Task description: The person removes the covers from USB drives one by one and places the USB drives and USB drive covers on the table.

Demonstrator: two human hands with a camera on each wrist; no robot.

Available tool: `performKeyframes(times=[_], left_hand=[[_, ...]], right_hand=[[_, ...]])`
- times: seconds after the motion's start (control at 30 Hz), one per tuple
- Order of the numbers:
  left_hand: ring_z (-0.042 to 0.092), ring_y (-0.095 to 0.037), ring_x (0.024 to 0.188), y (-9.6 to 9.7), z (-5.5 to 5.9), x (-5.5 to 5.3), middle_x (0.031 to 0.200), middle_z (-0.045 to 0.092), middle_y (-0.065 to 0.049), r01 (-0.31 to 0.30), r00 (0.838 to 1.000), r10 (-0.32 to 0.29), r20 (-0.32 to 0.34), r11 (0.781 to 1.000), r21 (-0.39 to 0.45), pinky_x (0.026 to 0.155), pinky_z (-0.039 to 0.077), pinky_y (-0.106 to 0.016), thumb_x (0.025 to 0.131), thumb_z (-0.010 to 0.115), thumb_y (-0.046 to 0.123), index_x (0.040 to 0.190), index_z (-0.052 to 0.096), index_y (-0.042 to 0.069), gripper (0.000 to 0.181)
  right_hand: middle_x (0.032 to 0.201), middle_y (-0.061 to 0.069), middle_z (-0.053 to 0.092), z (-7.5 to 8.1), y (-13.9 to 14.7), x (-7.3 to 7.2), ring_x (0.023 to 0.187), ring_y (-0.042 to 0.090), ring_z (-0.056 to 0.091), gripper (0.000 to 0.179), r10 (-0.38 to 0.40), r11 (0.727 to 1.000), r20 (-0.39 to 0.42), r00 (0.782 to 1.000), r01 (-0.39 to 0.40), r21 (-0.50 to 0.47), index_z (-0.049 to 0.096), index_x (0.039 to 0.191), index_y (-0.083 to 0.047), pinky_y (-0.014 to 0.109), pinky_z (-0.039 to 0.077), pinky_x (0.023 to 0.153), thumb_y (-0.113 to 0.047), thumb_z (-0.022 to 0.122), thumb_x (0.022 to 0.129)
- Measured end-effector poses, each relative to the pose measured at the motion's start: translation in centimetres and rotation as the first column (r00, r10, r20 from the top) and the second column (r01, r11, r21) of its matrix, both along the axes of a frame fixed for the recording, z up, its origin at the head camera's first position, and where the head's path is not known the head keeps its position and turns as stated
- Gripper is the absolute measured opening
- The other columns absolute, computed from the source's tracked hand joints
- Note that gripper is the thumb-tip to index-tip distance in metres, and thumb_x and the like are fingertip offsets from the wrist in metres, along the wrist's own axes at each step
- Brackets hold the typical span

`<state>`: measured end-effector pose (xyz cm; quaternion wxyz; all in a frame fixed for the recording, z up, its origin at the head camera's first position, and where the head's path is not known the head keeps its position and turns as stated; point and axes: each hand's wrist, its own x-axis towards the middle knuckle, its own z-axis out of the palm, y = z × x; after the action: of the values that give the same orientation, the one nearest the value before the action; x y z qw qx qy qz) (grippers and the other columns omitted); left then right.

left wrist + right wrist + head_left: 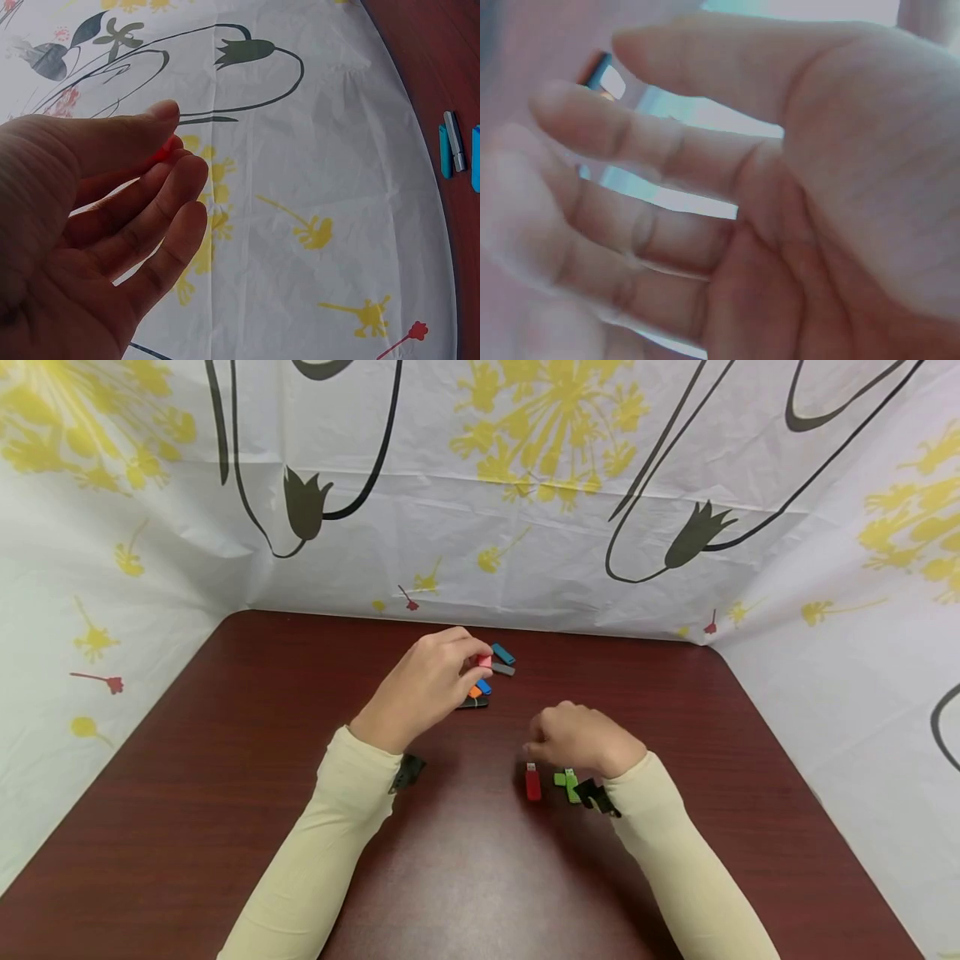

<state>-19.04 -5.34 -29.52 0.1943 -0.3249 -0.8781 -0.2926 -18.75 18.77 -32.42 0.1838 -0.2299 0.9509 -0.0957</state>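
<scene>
Between thumb and fingertips my left hand (431, 681) pinches a small red cap (485, 661), raised over the back middle of the table. In the left wrist view that cap (163, 152) is mostly hidden by the fingers. My right hand (577, 737) hovers just beyond a red USB stick (533, 783), whose metal plug is bare. The right wrist view, blurred, has the right hand's (705, 172) fingers loosely bent, thumb and index apart, nothing held. Beside the red stick lies a green USB stick (572, 785) with its plug bare, and a green cap (560, 779) close by.
Behind the left hand lie several USB sticks: teal (503, 653), grey (503, 669), blue (484, 687), orange (475, 692) and black (472, 702). The dark red-brown table (247, 777) meets a patterned white sheet (420, 552) at its back and sides.
</scene>
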Motion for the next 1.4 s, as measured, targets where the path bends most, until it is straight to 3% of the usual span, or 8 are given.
performKeyframes(times=[0.17,0.37,0.5,0.63,0.8,0.97,1.23,1.4], left_hand=[[0.065,-0.018,0.082,0.2,0.0,-0.1,0.104,0.075,-0.008,0.009,1.0,-0.009,0.015,1.0,-0.004,0.075,0.058,-0.027,0.1,0.078,0.01,0.114,0.08,0.001,0.016],[0.072,-0.017,0.087,0.7,-0.2,-0.1,0.103,0.072,-0.008,0.046,0.997,-0.043,0.06,0.998,-0.042,0.078,0.06,-0.026,0.098,0.08,0.008,0.111,0.079,0.001,0.015],[0.073,-0.018,0.094,1.3,-0.6,-0.1,0.109,0.074,-0.008,0.075,0.991,-0.061,0.117,0.99,-0.118,0.084,0.062,-0.028,0.099,0.079,0.009,0.115,0.078,0.002,0.017],[0.073,-0.019,0.097,2.1,-1.1,-0.2,0.11,0.079,-0.006,0.11,0.982,-0.073,0.173,0.97,-0.217,0.089,0.062,-0.031,0.101,0.078,0.012,0.119,0.079,0.003,0.02],[0.068,-0.015,0.079,3.4,-2.5,-0.2,0.092,0.077,-0.004,0.164,0.954,-0.075,0.291,0.942,-0.293,0.079,0.06,-0.029,0.101,0.075,0.006,0.107,0.079,0.003,0.007],[0.065,-0.012,0.074,4.9,-4.2,0.2,0.085,0.074,-0.004,0.194,0.929,-0.063,0.365,0.922,-0.334,0.073,0.057,-0.026,0.099,0.075,0.001,0.096,0.078,0.004,0.006],[0.058,-0.012,0.068,7.2,-6.6,1.3,0.078,0.065,-0.003,0.169,0.946,0.006,0.324,0.845,-0.507,0.06,0.046,-0.026,0.103,0.071,0.005,0.093,0.078,0.009,0.013],[0.067,-0.016,0.076,8.0,-8.0,1.5,0.088,0.073,-0.006,0.16,0.963,-0.016,0.269,0.837,-0.523,0.065,0.052,-0.026,0.104,0.066,0.0,0.099,0.082,0.01,0.019]], right_hand=[[0.088,-0.004,0.073,1.9,1.5,0.1,0.074,0.011,0.065,0.015,-0.054,0.998,-0.112,0.992,0.05,-0.037,0.078,0.104,-0.014,0.036,0.054,0.067,-0.026,0.07,0.105],[0.087,-0.004,0.071,3.5,2.7,0.6,0.078,0.013,0.064,0.015,-0.135,0.988,-0.249,0.959,0.111,-0.105,0.077,0.103,-0.016,0.041,0.055,0.072,-0.029,0.07,0.105],[0.086,-0.002,0.069,4.3,3.3,0.8,0.076,0.016,0.061,0.015,-0.187,0.977,-0.308,0.933,0.144,-0.157,0.077,0.105,-0.015,0.039,0.052,0.068,-0.028,0.069,0.105],[0.1,0.003,0.073,4.9,3.8,1.0,0.087,0.021,0.067,0.02,-0.233,0.963,-0.32,0.918,0.171,-0.21,0.074,0.117,-0.012,0.045,0.056,0.076,-0.028,0.068,0.106],[0.131,0.009,0.07,5.3,4.3,1.0,0.115,0.03,0.072,0.035,-0.287,0.939,-0.289,0.914,0.208,-0.275,0.062,0.136,-0.011,0.056,0.057,0.095,-0.031,0.065,0.108],[0.136,0.009,0.068,5.4,4.6,0.9,0.118,0.032,0.072,0.038,-0.302,0.931,-0.278,0.912,0.221,-0.289,0.061,0.14,-0.012,0.058,0.056,0.096,-0.032,0.064,0.108],[0.135,0.01,0.069,5.3,4.8,0.7,0.118,0.032,0.072,0.035,-0.288,0.935,-0.287,0.914,0.204,-0.29,0.063,0.137,-0.01,0.058,0.057,0.097,-0.03,0.064,0.108],[0.13,0.009,0.071,5.2,4.7,0.6,0.116,0.03,0.073,0.032,-0.276,0.94,-0.294,0.915,0.194,-0.279,0.064,0.134,-0.01,0.057,0.057,0.097,-0.029,0.064,0.108]])
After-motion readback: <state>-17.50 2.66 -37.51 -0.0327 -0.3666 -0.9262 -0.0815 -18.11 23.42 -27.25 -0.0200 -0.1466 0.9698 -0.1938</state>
